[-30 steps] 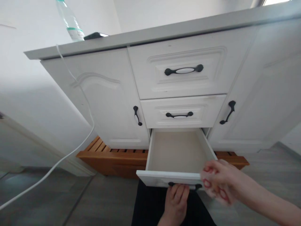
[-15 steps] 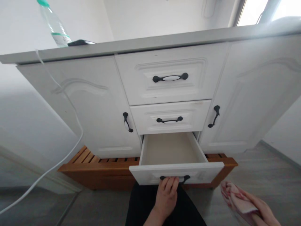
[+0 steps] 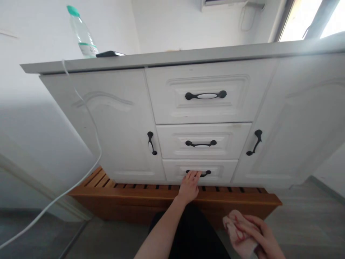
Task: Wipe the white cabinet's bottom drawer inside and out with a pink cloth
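Observation:
My left hand (image 3: 189, 187) reaches to the bottom drawer (image 3: 172, 169) of a white cabinet, its fingers curled over the left part of the black drawer handle (image 3: 206, 173). That drawer is closed, its front level with the drawers above. At the lower right, my right hand (image 3: 260, 233) is closed round a bunched white cloth (image 3: 238, 232) with pink-red markings. It hangs in front of the low wooden bench, away from the cabinet.
Above are the middle drawer (image 3: 226, 142) and top drawer (image 3: 234, 104), both closed. A clear bottle (image 3: 83, 36) and a dark phone-like object (image 3: 109, 53) stand on the countertop (image 3: 188, 55). A white cable (image 3: 97, 144) hangs at left. The slatted wooden bench (image 3: 121, 198) lies under the cabinet.
The bottom drawer, pulled out before, is now pushed in, my left hand moving forward with it. My right hand with the cloth has come left. The view has shifted slightly.

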`<state>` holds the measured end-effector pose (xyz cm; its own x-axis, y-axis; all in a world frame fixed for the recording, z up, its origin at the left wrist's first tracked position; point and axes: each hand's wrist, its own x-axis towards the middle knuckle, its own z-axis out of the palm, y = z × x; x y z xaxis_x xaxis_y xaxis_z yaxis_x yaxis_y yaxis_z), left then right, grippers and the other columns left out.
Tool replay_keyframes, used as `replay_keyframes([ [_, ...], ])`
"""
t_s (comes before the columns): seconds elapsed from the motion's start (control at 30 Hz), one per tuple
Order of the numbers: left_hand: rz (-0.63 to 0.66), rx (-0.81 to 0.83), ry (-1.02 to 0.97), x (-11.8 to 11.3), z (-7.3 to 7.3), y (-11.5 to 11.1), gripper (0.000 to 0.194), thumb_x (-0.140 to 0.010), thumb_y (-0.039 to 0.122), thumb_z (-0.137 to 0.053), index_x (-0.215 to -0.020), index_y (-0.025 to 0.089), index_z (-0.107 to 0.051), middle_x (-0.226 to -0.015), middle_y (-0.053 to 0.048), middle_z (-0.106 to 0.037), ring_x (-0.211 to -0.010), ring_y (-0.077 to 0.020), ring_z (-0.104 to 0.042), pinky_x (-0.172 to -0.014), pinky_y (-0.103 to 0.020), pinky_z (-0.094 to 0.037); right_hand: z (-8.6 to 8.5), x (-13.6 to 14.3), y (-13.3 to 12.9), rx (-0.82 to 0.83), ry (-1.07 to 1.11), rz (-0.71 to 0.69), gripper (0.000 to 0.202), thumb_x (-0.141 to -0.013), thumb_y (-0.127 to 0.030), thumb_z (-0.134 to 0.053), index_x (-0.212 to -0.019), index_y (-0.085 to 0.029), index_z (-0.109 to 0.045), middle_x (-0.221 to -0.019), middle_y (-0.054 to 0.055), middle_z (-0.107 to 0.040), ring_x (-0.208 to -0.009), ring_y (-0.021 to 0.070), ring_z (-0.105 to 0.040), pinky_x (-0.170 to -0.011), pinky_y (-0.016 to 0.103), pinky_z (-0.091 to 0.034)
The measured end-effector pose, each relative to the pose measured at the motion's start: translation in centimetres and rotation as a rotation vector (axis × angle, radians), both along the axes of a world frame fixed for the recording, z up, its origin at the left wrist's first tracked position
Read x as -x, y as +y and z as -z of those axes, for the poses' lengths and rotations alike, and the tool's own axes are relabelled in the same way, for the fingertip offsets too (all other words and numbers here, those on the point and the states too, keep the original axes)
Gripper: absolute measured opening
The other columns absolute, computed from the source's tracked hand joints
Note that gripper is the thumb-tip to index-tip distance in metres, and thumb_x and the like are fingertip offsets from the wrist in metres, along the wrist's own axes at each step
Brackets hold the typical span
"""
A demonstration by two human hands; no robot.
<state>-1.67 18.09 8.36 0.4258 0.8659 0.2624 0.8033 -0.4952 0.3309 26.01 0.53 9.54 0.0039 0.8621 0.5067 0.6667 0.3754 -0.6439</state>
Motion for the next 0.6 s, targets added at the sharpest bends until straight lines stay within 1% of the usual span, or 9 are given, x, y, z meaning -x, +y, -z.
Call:
replay_keyframes([
  [0.07, 0.017, 0.010, 0.001, 0.0, -0.3, 0.4, 0.080, -0.077, 0.015, -0.051, -0.154, 0.027, -0.030, -0.149, -0.006, -0.047, -0.140, -0.0260, -0.037, -0.118, -0.042, -0.035, -1.4, 1.0, 2.5, -0.052, 0.033, 0.080, 0.036, -0.086, -0.021, -0.049, -0.104, -0.033, -0.077, -0.106, 0.008, -0.068, -0.097, 0.0262, -0.068, -0.081, 0.041, -0.060],
  [0.13, 0.032, 0.016, -0.006, 0.0, -0.7, 0.2, 0.081, -0.077, 0.014, -0.052, -0.154, 0.026, -0.029, -0.150, -0.006, -0.045, -0.141, -0.0255, -0.036, -0.120, -0.041, -0.034, -2.8, 1.1, 5.9, -0.123, 0.042, 0.171, 0.039, -0.086, -0.019, -0.047, -0.109, -0.030, -0.075, -0.115, 0.010, -0.063, -0.107, 0.0282, -0.062, -0.093, 0.049, -0.054],
  [0.2, 0.029, 0.005, -0.025, 0.4, -0.9, -0.8, 0.081, -0.078, 0.012, -0.050, -0.155, 0.026, -0.029, -0.156, -0.007, -0.037, -0.145, -0.0252, -0.031, -0.121, -0.040, -0.031, -3.9, 0.7, 9.8, -0.221, 0.017, 0.267, 0.047, -0.086, -0.017, -0.044, -0.125, -0.028, -0.068, -0.129, 0.012, -0.056, -0.121, 0.0308, -0.053, -0.105, 0.056, -0.045],
  [0.27, -0.005, -0.018, -0.062, 1.2, -0.2, -2.7, 0.079, -0.081, 0.008, -0.046, -0.155, 0.029, -0.028, -0.162, -0.006, -0.028, -0.149, -0.0248, -0.026, -0.124, -0.042, -0.027, -4.1, 0.9, 13.8, -0.332, -0.015, 0.354, 0.053, -0.090, -0.017, -0.041, -0.140, -0.024, -0.057, -0.133, 0.015, -0.051, -0.125, 0.0322, -0.048, -0.106, 0.060, -0.042],
  [0.33, -0.078, -0.007, -0.116, 2.3, 1.9, -5.8, 0.077, -0.083, 0.007, -0.040, -0.155, 0.032, -0.029, -0.162, -0.004, -0.028, -0.150, -0.0237, -0.025, -0.125, -0.045, -0.024, -3.3, 2.4, 16.8, -0.396, -0.057, 0.377, 0.055, -0.092, -0.017, -0.040, -0.146, -0.021, -0.049, -0.138, 0.018, -0.047, -0.129, 0.0348, -0.045, -0.105, 0.063, -0.041],
  [0.4, -0.221, 0.099, -0.181, 3.0, 5.3, -9.5, 0.074, -0.084, 0.007, -0.038, -0.153, 0.031, -0.034, -0.164, -0.004, -0.027, -0.152, -0.0233, -0.024, -0.126, -0.045, -0.024, -1.7, 5.1, 18.6, -0.436, -0.147, 0.367, 0.056, -0.094, -0.016, -0.040, -0.149, -0.021, -0.045, -0.147, 0.020, -0.039, -0.137, 0.0383, -0.038, -0.107, 0.066, -0.037],
  [0.5, -0.402, 0.329, -0.277, 2.7, 10.9, -14.7, 0.078, -0.077, 0.006, -0.045, -0.152, 0.024, -0.038, -0.167, -0.005, -0.021, -0.154, -0.0263, -0.017, -0.127, -0.045, -0.019, 0.3, 10.7, 19.1, -0.472, -0.342, 0.294, 0.059, -0.095, -0.012, -0.042, -0.153, -0.025, -0.039, -0.154, 0.019, -0.034, -0.146, 0.0401, -0.025, -0.112, 0.066, -0.033],
  [0.57, -0.479, 0.529, -0.260, 1.9, 13.4, -17.2, 0.087, -0.067, 0.004, -0.052, -0.151, 0.020, -0.040, -0.168, -0.007, -0.017, -0.155, -0.0295, -0.012, -0.127, -0.044, -0.016, 0.7, 14.8, 18.9, -0.471, -0.432, 0.221, 0.059, -0.094, -0.010, -0.044, -0.151, -0.028, -0.042, -0.152, 0.017, -0.040, -0.146, 0.0395, -0.025, -0.112, 0.063, -0.034],
  [0.6, -0.485, 0.615, -0.246, 1.6, 14.1, -17.9, 0.090, -0.063, 0.003, -0.054, -0.151, 0.019, -0.041, -0.169, -0.008, -0.015, -0.156, -0.0302, -0.011, -0.127, -0.044, -0.015, 0.6, 16.9, 18.9, -0.468, -0.469, 0.186, 0.059, -0.094, -0.010, -0.046, -0.150, -0.029, -0.045, -0.151, 0.015, -0.044, -0.145, 0.0390, -0.027, -0.112, 0.062, -0.035],
])
